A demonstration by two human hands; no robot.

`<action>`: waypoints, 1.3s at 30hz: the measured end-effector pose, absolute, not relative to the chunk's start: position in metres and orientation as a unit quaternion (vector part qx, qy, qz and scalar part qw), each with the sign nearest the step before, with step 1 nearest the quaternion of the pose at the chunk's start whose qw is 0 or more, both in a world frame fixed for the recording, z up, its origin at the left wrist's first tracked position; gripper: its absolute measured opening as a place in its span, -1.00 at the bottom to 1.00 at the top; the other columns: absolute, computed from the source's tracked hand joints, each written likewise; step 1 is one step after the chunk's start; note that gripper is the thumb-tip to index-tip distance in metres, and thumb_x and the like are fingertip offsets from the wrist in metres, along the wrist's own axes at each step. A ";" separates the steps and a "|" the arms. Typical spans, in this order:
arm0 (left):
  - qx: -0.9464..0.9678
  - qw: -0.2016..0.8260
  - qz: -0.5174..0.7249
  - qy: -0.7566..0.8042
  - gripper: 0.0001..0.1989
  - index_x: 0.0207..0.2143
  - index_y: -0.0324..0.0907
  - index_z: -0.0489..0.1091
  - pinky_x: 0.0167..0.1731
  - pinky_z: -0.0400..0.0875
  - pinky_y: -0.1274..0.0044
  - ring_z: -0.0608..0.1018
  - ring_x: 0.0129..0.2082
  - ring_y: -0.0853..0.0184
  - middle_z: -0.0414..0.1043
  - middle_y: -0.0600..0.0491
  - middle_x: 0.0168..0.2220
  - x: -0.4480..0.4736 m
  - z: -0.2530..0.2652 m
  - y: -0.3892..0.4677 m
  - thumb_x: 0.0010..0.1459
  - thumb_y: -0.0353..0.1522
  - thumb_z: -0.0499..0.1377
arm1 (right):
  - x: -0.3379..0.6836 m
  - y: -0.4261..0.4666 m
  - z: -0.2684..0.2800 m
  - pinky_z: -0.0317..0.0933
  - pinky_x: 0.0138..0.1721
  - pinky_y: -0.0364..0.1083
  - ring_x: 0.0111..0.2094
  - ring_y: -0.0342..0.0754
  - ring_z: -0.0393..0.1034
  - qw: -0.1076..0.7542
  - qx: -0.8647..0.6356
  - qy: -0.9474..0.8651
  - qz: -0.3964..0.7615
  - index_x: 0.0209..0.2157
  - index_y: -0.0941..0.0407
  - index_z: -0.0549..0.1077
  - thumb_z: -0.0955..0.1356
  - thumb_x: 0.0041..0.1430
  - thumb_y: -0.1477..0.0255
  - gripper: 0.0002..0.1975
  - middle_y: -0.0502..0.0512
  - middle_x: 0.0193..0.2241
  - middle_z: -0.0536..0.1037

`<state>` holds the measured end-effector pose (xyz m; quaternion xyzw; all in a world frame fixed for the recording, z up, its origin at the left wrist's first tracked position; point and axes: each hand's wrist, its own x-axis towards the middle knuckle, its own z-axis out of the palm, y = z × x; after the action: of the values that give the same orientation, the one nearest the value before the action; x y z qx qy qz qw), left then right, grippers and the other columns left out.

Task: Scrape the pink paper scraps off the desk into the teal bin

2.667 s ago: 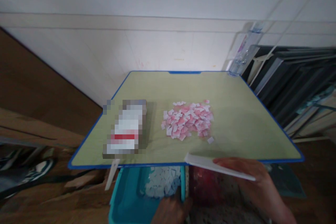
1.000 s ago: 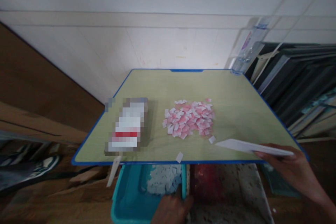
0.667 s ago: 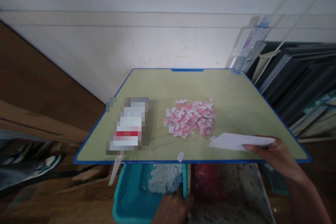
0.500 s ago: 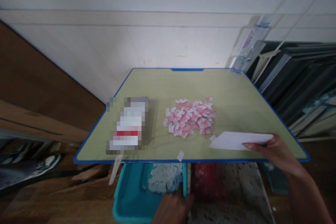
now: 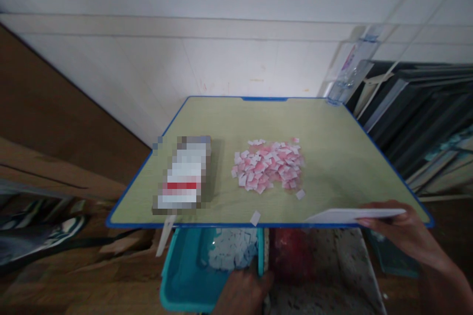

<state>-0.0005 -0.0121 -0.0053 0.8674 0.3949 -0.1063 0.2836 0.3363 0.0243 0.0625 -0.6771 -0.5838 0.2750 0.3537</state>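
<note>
Right grip (image 5: pixel 402 231) near table edge (image 5: pixel 218 225)

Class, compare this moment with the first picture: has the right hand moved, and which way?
Yes. Judged against the blue-edged table, the right hand, gripping the white sheet, has moved right, nearer the table's near right corner.

Down at six o'clock, the bare left hand (image 5: pixel 242 291) sits knuckles up, index finger aimed towards one, thumb split away to its right in a hooking grip! And over at four, the bare right hand (image 5: pixel 401 234) pinches flat, thumb pointing to ten, bare right forearm (image 5: pixel 441 270) slanting off towards four!
</note>
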 end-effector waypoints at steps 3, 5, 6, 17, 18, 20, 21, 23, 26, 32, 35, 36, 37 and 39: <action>0.866 0.286 -0.102 0.398 -0.65 -0.19 -0.17 0.38 -0.39 0.44 0.34 0.53 -0.31 0.04 0.45 -0.19 -0.22 0.000 -0.005 -0.012 -0.01 -0.20 0.28 | 0.345 0.028 0.063 0.28 -0.66 -0.16 -0.64 -0.04 0.41 0.348 -0.680 -0.578 0.285 -0.60 0.06 0.56 0.45 -0.20 0.18 -0.77 -0.02 -0.68 0.54; 0.864 0.289 -0.102 0.400 -0.66 -0.19 -0.17 0.38 -0.38 0.44 0.34 0.53 -0.31 0.04 0.46 -0.18 -0.22 0.000 -0.005 -0.012 0.00 -0.22 0.28 | 0.347 0.032 0.064 0.29 -0.64 -0.15 -0.62 -0.03 0.42 0.342 -0.684 -0.575 0.292 -0.58 0.06 0.57 0.45 -0.20 0.19 -0.78 -0.02 -0.66 0.55; 0.864 0.289 -0.104 0.400 -0.67 -0.19 -0.17 0.38 -0.37 0.44 0.34 0.53 -0.30 0.04 0.46 -0.17 -0.22 0.000 -0.005 -0.012 0.00 -0.23 0.28 | 0.347 0.034 0.064 0.31 -0.63 -0.15 -0.61 -0.02 0.43 0.338 -0.685 -0.574 0.296 -0.57 0.07 0.57 0.45 -0.21 0.19 -0.78 -0.02 -0.65 0.56; 0.867 0.283 -0.101 0.396 -0.68 -0.14 -0.15 0.36 -0.32 0.43 0.35 0.51 -0.26 0.07 0.43 -0.17 -0.16 -0.001 -0.010 -0.013 -0.01 -0.43 0.23 | 0.343 0.024 0.072 0.36 -0.59 -0.17 -0.58 -0.02 0.48 0.373 -0.672 -0.585 0.259 -0.56 0.02 0.58 0.46 -0.23 0.15 -0.77 0.00 -0.60 0.61; 0.868 0.282 -0.104 0.395 -0.68 -0.13 -0.15 0.36 -0.34 0.43 0.35 0.52 -0.27 0.07 0.43 -0.17 -0.16 -0.001 -0.010 -0.013 -0.01 -0.44 0.23 | 0.341 0.025 0.073 0.35 -0.59 -0.17 -0.58 -0.02 0.48 0.373 -0.672 -0.592 0.243 -0.54 0.01 0.59 0.44 -0.19 0.14 -0.77 0.00 -0.59 0.61; 0.867 0.287 -0.105 0.394 -0.68 -0.14 -0.15 0.36 -0.36 0.44 0.36 0.52 -0.29 0.07 0.43 -0.17 -0.15 -0.001 -0.011 -0.012 -0.01 -0.43 0.23 | 0.337 0.028 0.075 0.34 -0.60 -0.17 -0.58 -0.03 0.47 0.367 -0.673 -0.605 0.218 -0.50 -0.01 0.59 0.42 -0.12 0.15 -0.77 -0.01 -0.57 0.61; 0.866 0.290 -0.104 0.395 -0.68 -0.14 -0.16 0.36 -0.36 0.44 0.36 0.52 -0.28 0.07 0.43 -0.18 -0.15 -0.001 -0.011 -0.012 0.00 -0.42 0.23 | 0.334 0.029 0.076 0.34 -0.59 -0.16 -0.58 -0.04 0.47 0.360 -0.672 -0.610 0.215 -0.48 -0.01 0.60 0.41 -0.10 0.16 -0.78 -0.01 -0.57 0.61; 0.864 0.294 -0.107 0.395 -0.69 -0.15 -0.15 0.36 -0.36 0.44 0.35 0.52 -0.29 0.07 0.43 -0.18 -0.15 -0.001 -0.010 -0.011 0.00 -0.42 0.23 | 0.330 0.032 0.077 0.34 -0.57 -0.16 -0.57 -0.05 0.47 0.351 -0.670 -0.617 0.216 -0.47 -0.02 0.60 0.40 -0.08 0.17 -0.79 -0.02 -0.55 0.62; 0.865 0.290 -0.110 0.395 -0.68 -0.13 -0.16 0.36 -0.36 0.44 0.33 0.52 -0.28 0.05 0.43 -0.19 -0.14 0.000 -0.010 -0.011 -0.01 -0.42 0.23 | 0.327 0.033 0.079 0.35 -0.55 -0.17 -0.55 -0.04 0.49 0.336 -0.668 -0.627 0.219 -0.48 -0.02 0.60 0.41 -0.09 0.18 -0.80 -0.02 -0.53 0.63; 0.866 0.287 -0.123 0.390 -0.66 -0.11 -0.15 0.36 -0.36 0.44 0.32 0.53 -0.31 0.06 0.44 -0.19 -0.18 0.000 -0.010 -0.011 0.01 -0.48 0.18 | 0.336 0.023 0.085 0.38 -0.55 -0.17 -0.55 -0.03 0.51 0.325 -0.666 -0.643 0.193 -0.47 -0.01 0.61 0.41 -0.10 0.16 -0.77 0.01 -0.52 0.64; 0.865 0.285 -0.131 0.391 -0.68 -0.12 -0.15 0.37 -0.34 0.43 0.36 0.52 -0.28 0.08 0.46 -0.16 -0.20 0.001 -0.006 -0.009 0.02 -0.52 0.16 | 0.333 0.022 0.087 0.39 -0.55 -0.15 -0.54 -0.01 0.51 0.324 -0.663 -0.648 0.186 -0.48 -0.01 0.61 0.40 -0.09 0.14 -0.76 0.01 -0.52 0.64; 0.864 0.284 -0.137 0.392 -0.69 -0.14 -0.16 0.37 -0.34 0.43 0.38 0.52 -0.28 0.10 0.46 -0.14 -0.21 0.002 -0.004 -0.008 0.03 -0.54 0.15 | 0.331 0.023 0.088 0.40 -0.54 -0.15 -0.54 0.00 0.52 0.319 -0.657 -0.655 0.190 -0.47 -0.02 0.61 0.39 -0.08 0.14 -0.76 0.02 -0.51 0.64; 0.863 0.282 -0.146 0.393 -0.71 -0.15 -0.17 0.38 -0.33 0.43 0.39 0.52 -0.28 0.11 0.46 -0.14 -0.22 0.003 -0.001 -0.007 0.04 -0.55 0.14 | 0.328 0.024 0.089 0.40 -0.53 -0.15 -0.54 0.00 0.52 0.313 -0.650 -0.664 0.198 -0.47 -0.02 0.61 0.39 -0.07 0.14 -0.76 0.02 -0.51 0.64; 0.863 0.280 -0.158 0.389 -0.71 -0.15 -0.18 0.38 -0.34 0.43 0.40 0.52 -0.27 0.10 0.46 -0.16 -0.21 0.005 0.005 -0.005 0.06 -0.56 0.12 | 0.321 0.026 0.091 0.40 -0.52 -0.16 -0.53 0.00 0.53 0.306 -0.638 -0.672 0.218 -0.47 -0.04 0.62 0.38 -0.06 0.13 -0.76 0.02 -0.50 0.64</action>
<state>0.0051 -0.0054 0.0045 0.8632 0.3893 -0.1581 0.2799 0.3212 0.0260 0.0908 -0.6377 -0.6723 0.2180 0.3064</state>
